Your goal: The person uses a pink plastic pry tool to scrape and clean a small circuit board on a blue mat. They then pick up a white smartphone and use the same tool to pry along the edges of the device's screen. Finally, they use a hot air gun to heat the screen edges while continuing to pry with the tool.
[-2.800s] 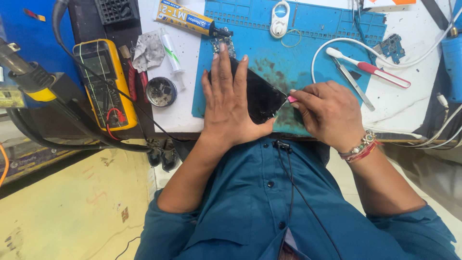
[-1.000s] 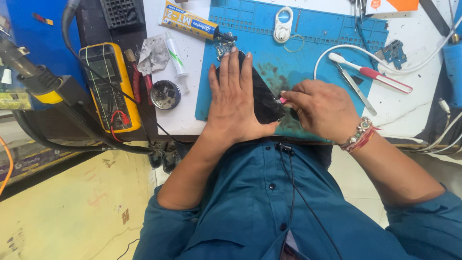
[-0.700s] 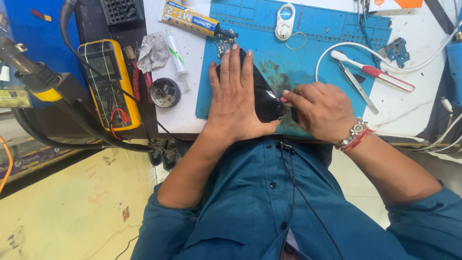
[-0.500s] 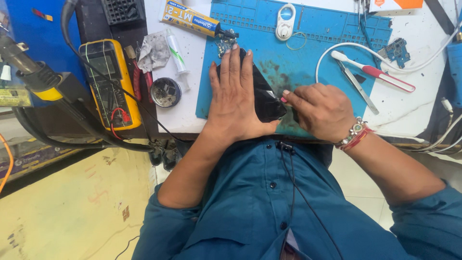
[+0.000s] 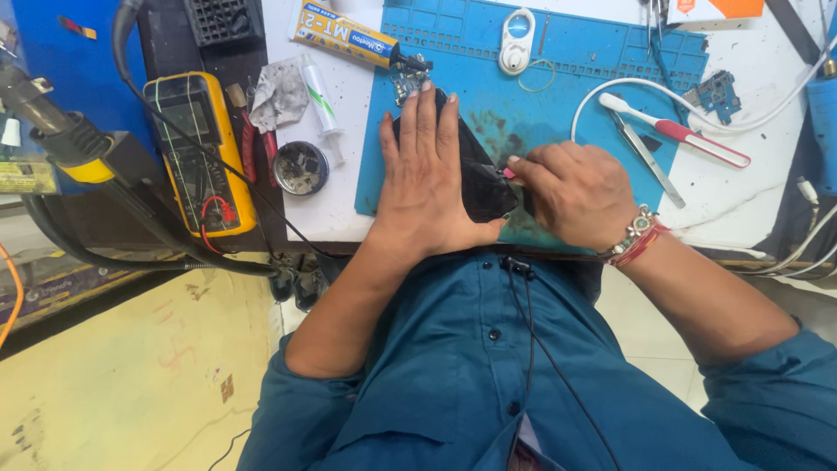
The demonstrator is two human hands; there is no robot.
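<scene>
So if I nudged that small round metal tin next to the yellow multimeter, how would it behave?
The small round metal tin looks shallow and flat-bottomed, so it would probably slide on the white tabletop rather than tip. It seems light, so a slight push should shift it. It lies open, so its dark contents might spill if it were jolted.

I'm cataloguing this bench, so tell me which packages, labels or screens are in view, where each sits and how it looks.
Glue tube: top centre, long, yellow with blue label.
Multimeter: left, yellow case, grey screen.
Dark phone: on blue mat, under left hand, beside right hand.
Small tube: white, green stripe.
</scene>
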